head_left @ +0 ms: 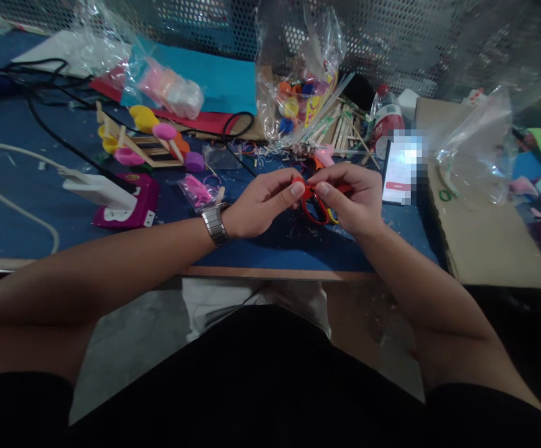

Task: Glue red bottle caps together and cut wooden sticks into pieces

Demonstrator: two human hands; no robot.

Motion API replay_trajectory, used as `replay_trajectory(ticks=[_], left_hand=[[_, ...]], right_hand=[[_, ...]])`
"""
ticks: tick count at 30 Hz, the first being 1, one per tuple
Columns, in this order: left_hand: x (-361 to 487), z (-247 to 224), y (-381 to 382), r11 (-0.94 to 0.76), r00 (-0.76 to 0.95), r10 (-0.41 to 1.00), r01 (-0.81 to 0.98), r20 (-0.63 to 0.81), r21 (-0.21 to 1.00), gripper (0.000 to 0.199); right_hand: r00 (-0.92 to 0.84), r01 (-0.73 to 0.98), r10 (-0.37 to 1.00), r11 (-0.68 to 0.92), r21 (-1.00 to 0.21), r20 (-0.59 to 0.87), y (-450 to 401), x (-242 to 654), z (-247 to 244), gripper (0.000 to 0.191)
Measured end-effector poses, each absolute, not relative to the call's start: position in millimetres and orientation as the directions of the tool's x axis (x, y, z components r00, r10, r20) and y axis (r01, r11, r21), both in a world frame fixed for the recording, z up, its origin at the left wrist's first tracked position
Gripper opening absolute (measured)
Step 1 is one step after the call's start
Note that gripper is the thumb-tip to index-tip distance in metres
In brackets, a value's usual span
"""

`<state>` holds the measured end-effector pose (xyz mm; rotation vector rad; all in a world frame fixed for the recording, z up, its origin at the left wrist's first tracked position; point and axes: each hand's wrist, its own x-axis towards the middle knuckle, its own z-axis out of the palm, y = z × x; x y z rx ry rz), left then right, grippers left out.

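Over the blue table, my left hand (pixel 273 200) and my right hand (pixel 353 198) are nearly fingertip to fingertip. Between thumb and fingers, each hand pinches a small red piece (pixel 303 183), mostly covered by the fingertips, so its kind is unclear. My left wrist wears a metal watch (pixel 214 224). Just below the fingertips lies a pair of scissors with a red handle loop (pixel 316 213), partly hidden by my right hand. A yellow handle part (pixel 332 216) shows beside it.
Left stand a stick frame (pixel 152 152) with coloured clay pieces and a purple power socket (pixel 133 199) with cables. Craft sticks (pixel 340 127), a bottle (pixel 386 121) and a lit phone (pixel 397 171) stand behind and right. Cardboard (pixel 489 239) covers the right side.
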<state>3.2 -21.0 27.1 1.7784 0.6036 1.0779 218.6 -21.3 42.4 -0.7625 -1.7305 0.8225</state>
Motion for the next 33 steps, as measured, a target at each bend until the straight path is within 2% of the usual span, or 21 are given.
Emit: replay_trajectory(ticks=[7,12,18,24,33], left_hand=[[4,23,-19,-0.384,0.488,0.796,-0.049,0.358,0.922,0.064],[4,24,-19,-0.406,0.484,0.795,-0.023,0.366,0.914,0.064],[4,28,-20,-0.419,0.482,0.786,-0.045,0.387,0.907,0.063],[4,28,-20,-0.429,0.482,0.783,-0.042,0.394,0.903,0.063],[4,21,-18,-0.404,0.470,0.810,0.016,0.349,0.915,0.066]], right_hand=[[-0.318,0.069,0.811,0.536,-0.841,0.491,-21,218,43,0.047],[-0.349,0.085,0.813,0.522,-0.849,0.465,-19,216,44,0.054],[-0.383,0.099,0.814,0.506,-0.857,0.436,-17,219,37,0.054],[-0.383,0.049,0.818,0.483,-0.874,0.430,-17,223,34,0.044],[-0.384,0.100,0.792,0.547,-0.831,0.475,-21,217,43,0.049]])
